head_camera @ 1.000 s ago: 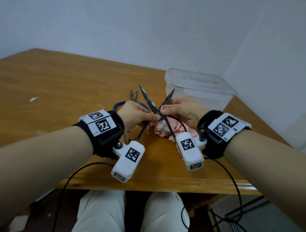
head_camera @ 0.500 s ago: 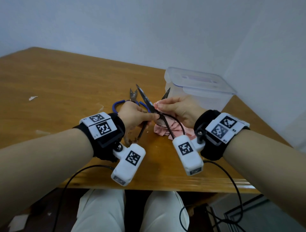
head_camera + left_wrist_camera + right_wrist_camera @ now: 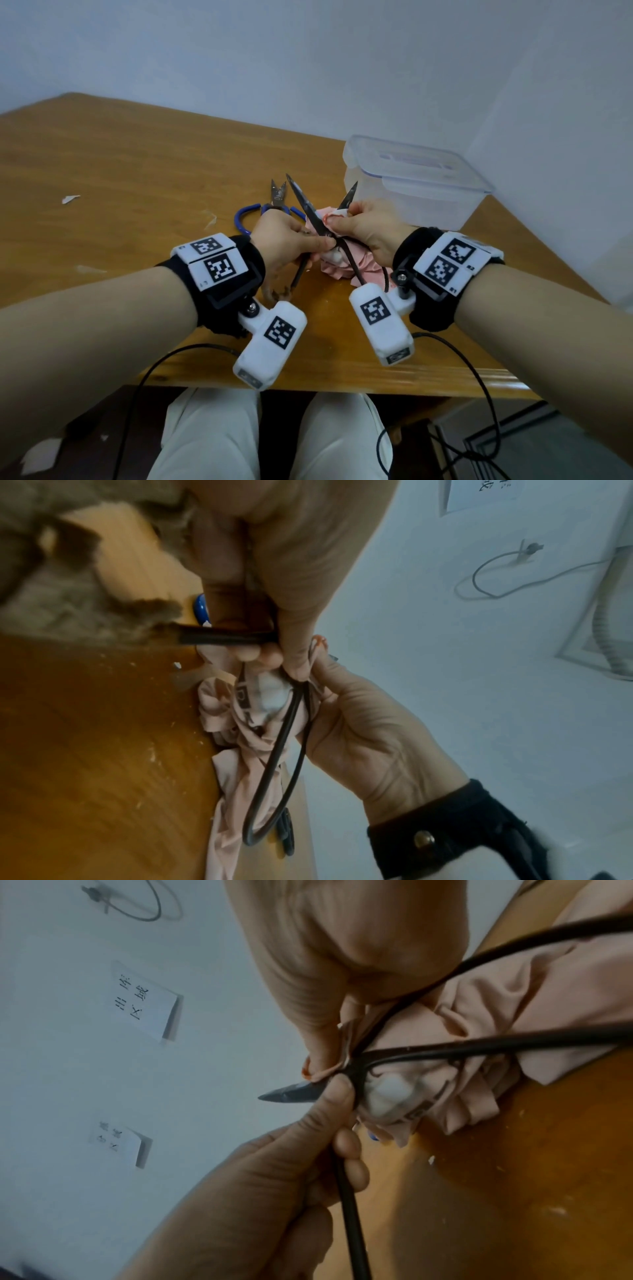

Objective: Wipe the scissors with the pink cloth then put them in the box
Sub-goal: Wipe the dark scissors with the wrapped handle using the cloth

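Black scissors (image 3: 310, 209) stand open above the table, blades pointing up and away from me. My left hand (image 3: 318, 244) grips them at the pivot and one handle bar (image 3: 222, 638). My right hand (image 3: 337, 219) pinches a fold of the pink cloth (image 3: 342, 270) around the right-hand blade, whose tip (image 3: 291, 1095) sticks out past the fingers. The rest of the cloth (image 3: 496, 1015) hangs bunched onto the table under the handle loop (image 3: 274, 777). The clear plastic box (image 3: 418, 178) stands behind my right hand with its lid lying on it.
A second pair of cutters with blue handles (image 3: 274, 202) lies on the wooden table (image 3: 137, 171) just behind my left hand. Small white scraps (image 3: 70, 198) lie at the left. The table's near edge (image 3: 342, 383) is close to my wrists, and a wall rises behind the box.
My right hand has brought the cloth up from near the pivot onto the right-hand blade, covering most of it. My left hand has kept its grip with the scissors open.
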`<action>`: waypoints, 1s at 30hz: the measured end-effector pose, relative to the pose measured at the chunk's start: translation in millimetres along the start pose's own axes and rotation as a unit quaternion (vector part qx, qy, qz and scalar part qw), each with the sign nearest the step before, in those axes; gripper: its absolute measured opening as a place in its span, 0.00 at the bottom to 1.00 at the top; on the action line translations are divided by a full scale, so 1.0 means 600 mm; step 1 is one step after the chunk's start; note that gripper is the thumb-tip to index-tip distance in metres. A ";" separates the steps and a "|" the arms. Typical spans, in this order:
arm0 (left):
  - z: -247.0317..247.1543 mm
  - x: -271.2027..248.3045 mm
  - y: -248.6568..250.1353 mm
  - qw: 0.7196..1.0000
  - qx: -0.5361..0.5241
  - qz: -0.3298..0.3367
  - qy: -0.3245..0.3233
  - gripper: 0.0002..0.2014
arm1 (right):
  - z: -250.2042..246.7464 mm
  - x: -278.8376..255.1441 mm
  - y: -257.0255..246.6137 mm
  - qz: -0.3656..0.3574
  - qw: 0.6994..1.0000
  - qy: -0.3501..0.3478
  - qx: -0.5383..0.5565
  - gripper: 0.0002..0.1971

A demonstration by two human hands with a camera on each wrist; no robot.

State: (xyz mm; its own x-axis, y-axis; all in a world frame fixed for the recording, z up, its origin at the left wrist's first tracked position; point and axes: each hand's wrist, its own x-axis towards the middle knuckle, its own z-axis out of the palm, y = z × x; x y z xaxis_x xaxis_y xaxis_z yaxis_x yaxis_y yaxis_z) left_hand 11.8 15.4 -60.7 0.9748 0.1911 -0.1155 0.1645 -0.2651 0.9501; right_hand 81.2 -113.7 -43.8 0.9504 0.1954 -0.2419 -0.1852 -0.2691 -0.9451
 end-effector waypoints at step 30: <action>0.001 -0.002 0.013 0.999 0.008 -0.034 0.003 0.20 | 0.002 0.013 0.005 -0.163 0.960 0.047 -0.223 0.10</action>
State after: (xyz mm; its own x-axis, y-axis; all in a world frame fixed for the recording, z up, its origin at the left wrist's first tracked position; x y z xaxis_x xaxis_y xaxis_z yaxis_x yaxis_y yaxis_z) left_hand 12.3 12.7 -53.2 0.9603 0.2145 -0.1783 0.2331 -0.2664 0.9352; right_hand 87.8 -111.9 -48.5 0.9621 0.2572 0.0909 0.2306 -0.5889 -0.7746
